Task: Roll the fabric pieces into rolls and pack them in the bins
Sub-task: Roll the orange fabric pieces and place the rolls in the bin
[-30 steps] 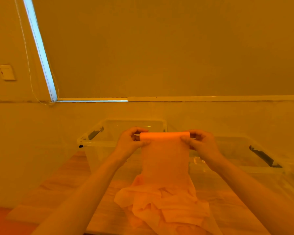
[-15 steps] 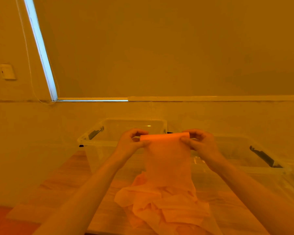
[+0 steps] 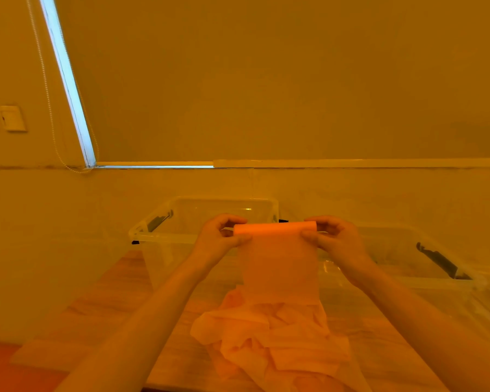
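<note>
A thin orange fabric strip (image 3: 279, 267) hangs in the air above the desk, its top edge wound into a tight, narrow orange fabric roll (image 3: 275, 228) that lies level between the two hands. The left hand (image 3: 219, 237) pinches the left end of the roll, thumb below and curled fingers on top, so its grip is narrow and holds the roll. The right hand (image 3: 333, 236) takes the right end in the same manner, its grip likewise closed on the roll. From the roll the flat strip drops straight down to a crumpled heap of the same orange fabric (image 3: 272, 335), which lies on the pale wood-grain desk (image 3: 105, 304) near its front edge, between the two forearms.

Behind the hands stand two clear plastic bins, side by side on the desk. The clear plastic bin on the left (image 3: 164, 236) has a dark latch handle on its left rim; the roll is held in front of its near right corner. The clear plastic bin on the right (image 3: 436, 281) also carries a dark latch handle, on its right rim. What lies inside either bin cannot be told.

Beyond the bins rises a plain wall with a drawn roller blind (image 3: 266, 80), a bead cord (image 3: 50, 108) hanging at its left side, and a small wall switch (image 3: 11, 118) further left.
</note>
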Demonstrator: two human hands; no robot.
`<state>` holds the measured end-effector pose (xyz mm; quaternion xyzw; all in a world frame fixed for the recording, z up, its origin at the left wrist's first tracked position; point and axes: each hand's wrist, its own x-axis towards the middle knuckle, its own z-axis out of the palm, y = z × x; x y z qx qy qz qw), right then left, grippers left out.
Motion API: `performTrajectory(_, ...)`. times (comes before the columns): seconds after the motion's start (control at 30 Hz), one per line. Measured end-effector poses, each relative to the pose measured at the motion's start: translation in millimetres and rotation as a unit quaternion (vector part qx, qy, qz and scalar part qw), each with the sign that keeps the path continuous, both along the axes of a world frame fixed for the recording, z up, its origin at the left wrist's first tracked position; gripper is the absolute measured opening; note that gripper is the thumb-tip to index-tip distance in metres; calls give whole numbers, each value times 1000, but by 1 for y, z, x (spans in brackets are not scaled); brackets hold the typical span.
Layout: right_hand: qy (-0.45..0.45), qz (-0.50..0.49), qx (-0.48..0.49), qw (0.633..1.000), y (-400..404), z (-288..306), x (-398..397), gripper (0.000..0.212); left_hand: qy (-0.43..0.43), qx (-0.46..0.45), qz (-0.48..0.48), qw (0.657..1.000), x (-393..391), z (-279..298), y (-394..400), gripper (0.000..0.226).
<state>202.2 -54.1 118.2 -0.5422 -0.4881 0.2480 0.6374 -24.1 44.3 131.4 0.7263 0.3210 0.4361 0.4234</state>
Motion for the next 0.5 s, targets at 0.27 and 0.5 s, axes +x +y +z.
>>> performTrajectory(0.27, -23, -5, 3, 1000, -1, -2, -2, 20, 4, 8, 7, 1000, 2, -1, 2, 18)
performTrajectory(0.5, -20, 6, 6, 1000, -1, 1, -2, 31, -1, -13, 3, 1000, 0, -5, 4, 21)
